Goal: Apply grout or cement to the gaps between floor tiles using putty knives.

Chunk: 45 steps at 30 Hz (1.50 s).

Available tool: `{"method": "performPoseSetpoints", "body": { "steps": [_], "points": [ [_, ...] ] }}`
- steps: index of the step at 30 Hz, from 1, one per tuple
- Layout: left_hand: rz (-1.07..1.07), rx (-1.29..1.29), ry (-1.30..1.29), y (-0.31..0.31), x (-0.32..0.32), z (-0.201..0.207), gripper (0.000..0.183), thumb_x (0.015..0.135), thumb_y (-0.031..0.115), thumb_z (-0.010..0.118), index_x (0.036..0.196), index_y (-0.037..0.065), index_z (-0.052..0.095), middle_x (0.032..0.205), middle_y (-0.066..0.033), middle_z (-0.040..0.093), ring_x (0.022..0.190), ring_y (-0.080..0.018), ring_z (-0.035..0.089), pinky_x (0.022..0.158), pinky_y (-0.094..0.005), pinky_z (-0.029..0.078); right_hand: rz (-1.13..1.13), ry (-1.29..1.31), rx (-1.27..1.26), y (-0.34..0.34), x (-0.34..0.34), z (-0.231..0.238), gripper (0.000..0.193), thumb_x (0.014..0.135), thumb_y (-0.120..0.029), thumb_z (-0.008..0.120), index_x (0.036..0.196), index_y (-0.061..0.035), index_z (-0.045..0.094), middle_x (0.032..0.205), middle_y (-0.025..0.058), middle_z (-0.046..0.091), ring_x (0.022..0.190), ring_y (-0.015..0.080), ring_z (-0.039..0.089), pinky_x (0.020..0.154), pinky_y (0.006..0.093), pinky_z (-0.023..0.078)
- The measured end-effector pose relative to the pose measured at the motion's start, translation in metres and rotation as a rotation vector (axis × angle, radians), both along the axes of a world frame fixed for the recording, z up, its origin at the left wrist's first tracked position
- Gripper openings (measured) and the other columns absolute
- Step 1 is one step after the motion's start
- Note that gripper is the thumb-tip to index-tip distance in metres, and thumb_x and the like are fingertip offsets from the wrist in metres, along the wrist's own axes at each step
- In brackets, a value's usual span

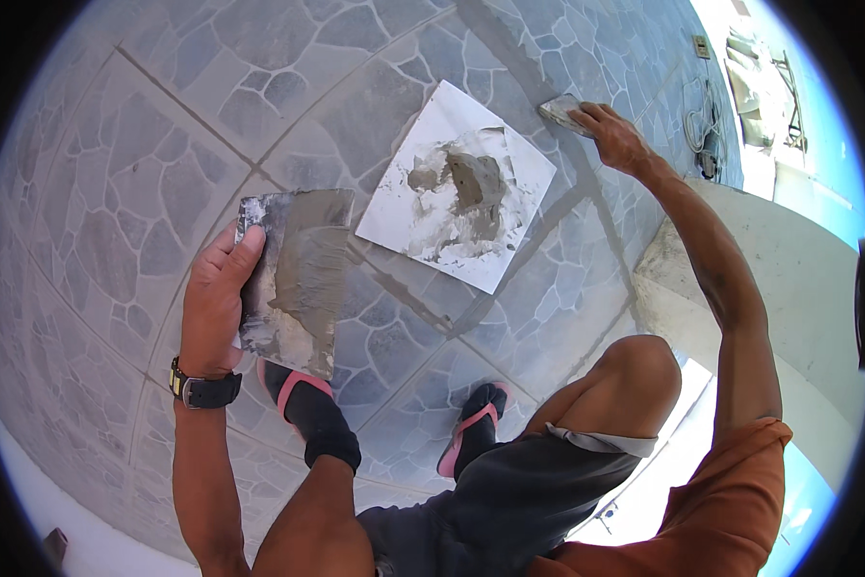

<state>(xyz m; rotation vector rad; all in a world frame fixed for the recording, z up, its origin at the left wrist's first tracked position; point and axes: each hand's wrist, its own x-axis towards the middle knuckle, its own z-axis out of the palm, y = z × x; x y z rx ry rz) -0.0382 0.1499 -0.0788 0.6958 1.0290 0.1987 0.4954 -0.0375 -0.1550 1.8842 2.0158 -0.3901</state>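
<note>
My left hand [216,298] grips the left edge of a flat rectangular board [307,337], thumb on top. Wet grey grout [315,255] is spread over much of its face. At the upper right, my right hand [617,139] reaches out with its fingers closed on a small flat pad-like tool [561,113], coated in pale grout. The tool is at the floor, by a grout-smeared tile joint [505,43]. Between my hands, a white square tile [384,221] lies on the floor with a heap of grey grout [478,183] and smears on it.
Large grey stone-patterned tiles [134,183] cover the floor, with darker smeared bands along several joints. A pale concrete step [702,231] rises beside my right arm. Cables [707,125] lie near the far right edge. My feet in pink flip-flops [476,423] stand close in front.
</note>
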Motion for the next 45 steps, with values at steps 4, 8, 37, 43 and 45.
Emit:
{"method": "performPoseSetpoints", "body": {
  "steps": [4,8,37,43,45],
  "points": [
    [0.075,0.054,0.045,-0.029,-0.027,0.018,0.034,0.099,0.024,0.055,0.123,0.000,0.058,0.106,-0.0028,0.066,0.090,-0.0072,0.061,0.081,-0.0232,0.048,-0.017,0.058,-0.030,-0.063,0.000,0.024,0.058,0.074,0.003,0.067,0.129,-0.0088,0.054,0.124,0.0151,0.056,0.112,0.0337,0.055,0.093,0.0404,0.050],
    [0.139,0.089,0.069,-0.051,-0.043,0.034,0.035,0.099,0.026,0.054,0.123,0.000,0.058,0.107,-0.0023,0.066,0.091,-0.0075,0.061,0.082,-0.0233,0.048,-0.083,0.042,-0.275,-0.086,0.012,0.044,0.052,0.075,0.001,0.062,0.126,-0.0074,0.056,0.113,0.0124,0.062,0.106,0.0320,0.059,0.089,0.0388,0.051],
    [0.275,0.153,0.037,-0.071,-0.060,0.042,0.035,0.099,0.028,0.055,0.121,0.001,0.059,0.104,-0.0010,0.066,0.089,-0.0068,0.060,0.083,-0.0230,0.046,-0.396,0.364,0.054,0.070,-0.032,0.056,0.034,0.088,-0.018,0.059,0.118,-0.0022,0.061,0.096,0.0141,0.068,0.076,0.0174,0.064,0.071,0.0333,0.052],
    [0.264,0.148,0.015,-0.063,-0.049,0.036,0.034,0.099,0.028,0.055,0.119,0.002,0.059,0.103,-0.0009,0.066,0.089,-0.0068,0.060,0.082,-0.0230,0.047,-0.799,0.688,0.006,0.061,-0.033,0.061,0.035,0.093,-0.022,0.055,0.119,0.0006,0.059,0.096,0.0123,0.067,0.081,0.0204,0.067,0.070,0.0325,0.052],
    [0.260,0.141,0.027,-0.064,-0.047,0.034,0.033,0.099,0.027,0.056,0.119,0.002,0.059,0.103,-0.0012,0.066,0.089,-0.0068,0.061,0.081,-0.0229,0.047,-1.173,1.268,0.012,0.052,-0.036,0.062,0.033,0.096,-0.025,0.055,0.118,-0.0004,0.055,0.095,0.0125,0.066,0.077,0.0214,0.065,0.064,0.0339,0.049]
  ]
}}
